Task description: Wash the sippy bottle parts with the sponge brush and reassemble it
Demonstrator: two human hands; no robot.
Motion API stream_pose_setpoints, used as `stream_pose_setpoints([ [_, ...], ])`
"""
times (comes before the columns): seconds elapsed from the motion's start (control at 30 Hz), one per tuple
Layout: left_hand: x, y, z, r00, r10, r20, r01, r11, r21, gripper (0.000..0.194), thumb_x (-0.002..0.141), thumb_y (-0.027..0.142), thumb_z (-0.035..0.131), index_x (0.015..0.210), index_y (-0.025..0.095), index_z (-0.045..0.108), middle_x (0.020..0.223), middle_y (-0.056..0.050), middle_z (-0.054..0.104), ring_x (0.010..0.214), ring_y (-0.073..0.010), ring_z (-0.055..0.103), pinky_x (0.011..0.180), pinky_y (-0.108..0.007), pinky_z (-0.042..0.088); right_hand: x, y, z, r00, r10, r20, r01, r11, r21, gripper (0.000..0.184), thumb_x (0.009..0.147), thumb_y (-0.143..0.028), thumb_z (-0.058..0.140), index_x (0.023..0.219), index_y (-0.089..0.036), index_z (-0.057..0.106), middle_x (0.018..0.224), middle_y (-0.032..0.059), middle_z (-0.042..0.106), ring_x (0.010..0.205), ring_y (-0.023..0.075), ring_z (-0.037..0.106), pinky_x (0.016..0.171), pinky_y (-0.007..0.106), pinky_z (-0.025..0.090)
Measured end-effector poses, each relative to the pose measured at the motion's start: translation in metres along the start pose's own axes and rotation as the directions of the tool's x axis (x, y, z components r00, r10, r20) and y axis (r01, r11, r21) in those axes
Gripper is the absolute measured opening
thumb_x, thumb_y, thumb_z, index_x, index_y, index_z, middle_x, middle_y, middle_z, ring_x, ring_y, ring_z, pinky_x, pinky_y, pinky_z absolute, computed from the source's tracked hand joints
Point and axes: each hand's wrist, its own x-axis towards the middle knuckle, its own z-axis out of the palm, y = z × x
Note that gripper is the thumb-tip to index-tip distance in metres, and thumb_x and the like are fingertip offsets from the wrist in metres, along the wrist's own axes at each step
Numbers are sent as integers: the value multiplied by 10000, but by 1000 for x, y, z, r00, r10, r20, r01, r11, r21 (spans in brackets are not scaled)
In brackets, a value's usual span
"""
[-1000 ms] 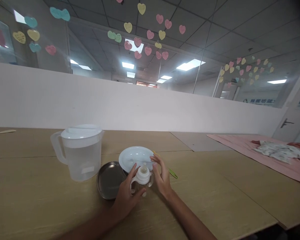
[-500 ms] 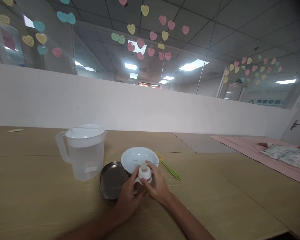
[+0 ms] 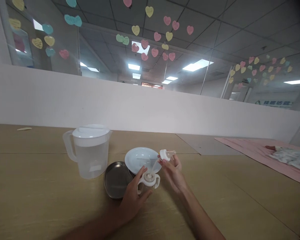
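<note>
My left hand [image 3: 133, 196] is wrapped round a clear baby bottle [image 3: 150, 181] with a white collar and side handles, its mouth uncovered. In my right hand [image 3: 174, 173] is the bottle's nipple cap [image 3: 165, 154], a white ring with a clear teat, tilted to the right above the bottle. A translucent straw or tube slants from below the cap toward the bottle's mouth. Just behind the bottle sits a white bowl [image 3: 137, 154] with a thin line across it, too fine to make out. A metal kidney-shaped tray [image 3: 116, 181] lies left of the bottle.
A lidded plastic pitcher [image 3: 92, 156] with clear liquid stands at the left. On the right, a pink cloth [image 3: 242, 148] bears a patterned garment [image 3: 291, 156], apparently on a doll. A low white wall [image 3: 140, 110] with glass panels runs behind the table [image 3: 52, 200].
The nipple cap has come off the bottle and moved up and right in my right hand. My left hand keeps hold of the bottle. The camera view has shifted slightly left.
</note>
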Motion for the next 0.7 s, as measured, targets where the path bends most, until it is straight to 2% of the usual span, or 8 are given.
stream_pose_setpoints([
  [0.1, -1, -1, 0, 1000, -28, -1, 28, 1000, -10, 662, 734, 273, 566, 1333, 214, 291, 1331, -60, 425, 1223, -214, 384, 1038, -385, 301, 13, -11, -2, 1000, -25, -18, 26, 997, 78, 348, 591, -176, 728, 883, -235, 547, 954, -10, 611, 911, 144, 581, 875, 325, 456],
  [0.23, -1, -3, 1, 1000, -26, -7, 26, 999, -28, 646, 736, 281, 567, 1324, 208, 309, 1340, -54, 414, 1238, -214, 361, 1049, -383, 284, 26, -9, -5, 999, -42, 10, 42, 998, 40, 369, 585, -175, 728, 876, -246, 512, 922, -28, 604, 874, 128, 585, 866, 324, 454],
  [0.37, -1, 0, 0, 1000, -26, -7, 25, 999, -25, 610, 745, 300, 561, 1306, 208, 341, 1332, -59, 423, 1233, -219, 367, 1041, -387, 292, 29, 16, -14, 994, -89, -60, 78, 982, -170, 422, 591, -240, 716, 933, -249, 468, 949, -12, 578, 822, 144, 589, 749, 317, 488],
  [0.5, -1, 3, -1, 1000, -19, -13, 19, 1000, -8, 594, 747, 314, 555, 1298, 211, 360, 1327, -64, 429, 1222, -226, 381, 1030, -385, 303, 28, 36, -24, 988, -131, -76, 99, 939, -330, 410, 608, -270, 684, 949, -230, 459, 1014, 25, 546, 841, 150, 575, 726, 305, 481],
  [0.6, 0, 4, -1, 1000, -9, -21, 9, 1000, 2, 584, 747, 303, 555, 1292, 209, 369, 1327, -71, 428, 1219, -230, 383, 1026, -387, 304, 27, 41, -26, 979, -202, -17, 176, 888, -424, 369, 638, -262, 644, 952, -222, 455, 971, 25, 557, 814, 141, 571, 721, 293, 473],
  [0.7, 0, 6, -2, 1000, -7, -17, 8, 1000, 23, 567, 750, 304, 553, 1281, 208, 381, 1319, -71, 438, 1205, -226, 402, 1015, -375, 318, 24, 41, -26, 963, -241, 120, 264, 759, -595, 333, 645, -244, 619, 945, -201, 482, 934, 29, 573, 850, 161, 560, 764, 308, 453],
])
